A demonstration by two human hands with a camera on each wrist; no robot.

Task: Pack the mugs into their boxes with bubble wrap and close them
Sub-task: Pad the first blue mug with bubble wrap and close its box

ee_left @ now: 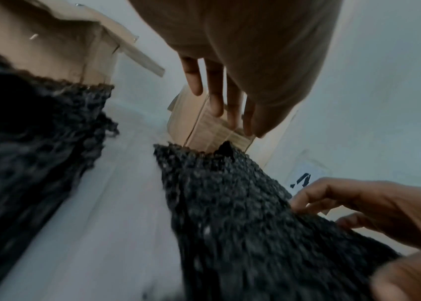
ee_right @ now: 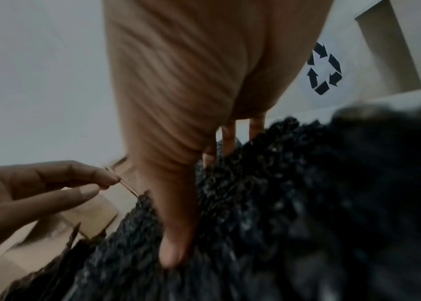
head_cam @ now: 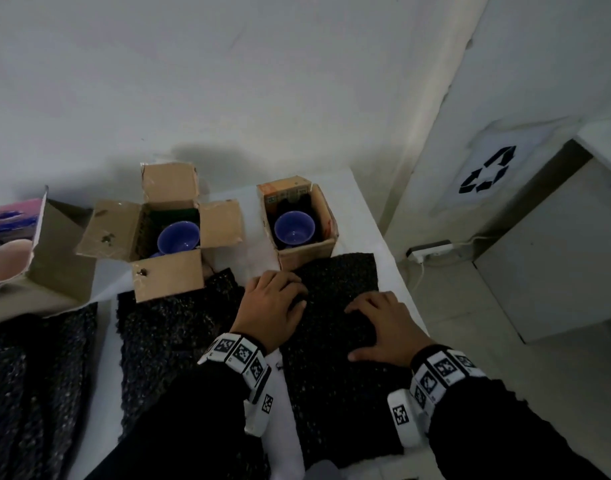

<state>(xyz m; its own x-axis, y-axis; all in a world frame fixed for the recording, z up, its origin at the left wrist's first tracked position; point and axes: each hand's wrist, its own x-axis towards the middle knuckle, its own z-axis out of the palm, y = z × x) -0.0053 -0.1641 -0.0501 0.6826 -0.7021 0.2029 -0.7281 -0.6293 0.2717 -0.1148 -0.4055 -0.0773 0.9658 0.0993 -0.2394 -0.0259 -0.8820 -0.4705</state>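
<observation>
- Right hand [head_cam: 383, 327]: fingers spread and lightly bent, palm down on the right-hand black bubble wrap sheet [head_cam: 335, 368], thumb pressed into its near part; nothing gripped.
- Left hand [head_cam: 273, 306]: over the far left corner of that same sheet, fingers loosely extended in the left wrist view; contact with the sheet hard to judge.
- Small box [head_cam: 304, 216]: just beyond the sheet's far edge, touching it, top open, a blue mug [head_cam: 294, 227] upright inside.
- Flapped box [head_cam: 165, 230]: left of the small box, all four flaps folded out, a second blue mug [head_cam: 178, 237] inside, near flap overlapping a second black sheet [head_cam: 172, 323].
- Second sheet: just left of the handled sheet, a strip of white table [head_cam: 370, 216] between them.
- Third box [head_cam: 51, 251]: far left of the small box, a pink mug [head_cam: 8, 259] in it, a third dark sheet [head_cam: 30, 375] nearer the person.
- Recycling sign [head_cam: 487, 169]: on the wall, right of the small box.
</observation>
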